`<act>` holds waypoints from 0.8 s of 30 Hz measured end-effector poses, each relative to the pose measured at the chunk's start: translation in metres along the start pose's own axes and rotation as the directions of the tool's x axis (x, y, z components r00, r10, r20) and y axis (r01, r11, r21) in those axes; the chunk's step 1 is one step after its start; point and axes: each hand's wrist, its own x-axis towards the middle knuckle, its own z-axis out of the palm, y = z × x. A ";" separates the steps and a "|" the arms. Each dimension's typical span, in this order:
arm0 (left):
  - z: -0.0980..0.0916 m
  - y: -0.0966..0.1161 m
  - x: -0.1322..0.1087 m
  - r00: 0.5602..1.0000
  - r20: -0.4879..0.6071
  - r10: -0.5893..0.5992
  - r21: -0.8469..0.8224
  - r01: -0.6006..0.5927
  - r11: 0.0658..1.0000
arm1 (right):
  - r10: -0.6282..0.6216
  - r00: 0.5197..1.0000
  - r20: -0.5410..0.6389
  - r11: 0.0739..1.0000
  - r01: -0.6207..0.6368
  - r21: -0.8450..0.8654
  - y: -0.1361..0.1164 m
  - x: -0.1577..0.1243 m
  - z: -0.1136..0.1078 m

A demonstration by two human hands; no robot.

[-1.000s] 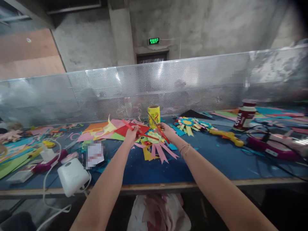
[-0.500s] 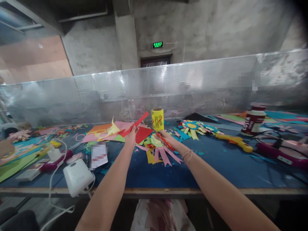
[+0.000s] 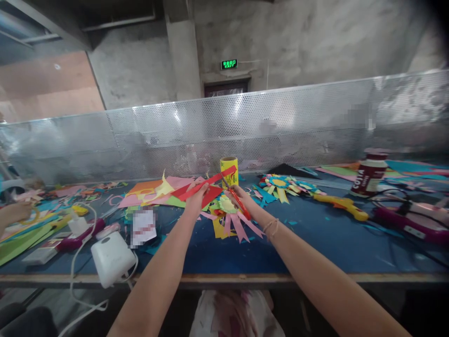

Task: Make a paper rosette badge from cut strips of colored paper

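Note:
My left hand (image 3: 196,199) pinches a long red paper strip (image 3: 210,181) and holds it up over the blue worktable (image 3: 315,243). My right hand (image 3: 237,196) grips red-handled scissors (image 3: 235,199); their blades point up and left and meet the strip near its right end. Under both hands lies a paper rosette (image 3: 229,217) with pink ribbon tails. A red paper sheet (image 3: 210,194) lies flat behind my left hand, and a yellow roll (image 3: 229,171) stands just beyond the scissors.
A white box with a cable (image 3: 112,258) sits at the front left near purple glue guns (image 3: 75,238). A brown bottle (image 3: 372,174), a yellow glue gun (image 3: 342,206) and another rosette (image 3: 280,183) lie to the right. A perforated metal screen (image 3: 280,126) backs the table. Another person's hand (image 3: 14,213) shows at far left.
My left hand turned the red strip from pointing up-right to lying nearly level towards the scissors. The scissor blades have come up to the strip's right end.

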 end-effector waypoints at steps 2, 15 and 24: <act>0.003 0.004 -0.003 1.000 0.018 -0.010 -0.012 0.011 1.000 | 0.008 1.000 -0.007 0.999 -0.008 0.037 -0.001 -0.001 0.000; 0.009 0.006 -0.009 0.996 0.075 -0.046 0.035 0.043 0.998 | -0.024 0.944 -0.329 0.906 0.160 0.393 -0.014 -0.002 -0.003; 0.018 0.010 -0.020 0.930 0.359 -0.083 0.229 -0.001 0.974 | 0.043 0.906 -0.420 0.817 0.210 0.537 -0.022 -0.001 -0.020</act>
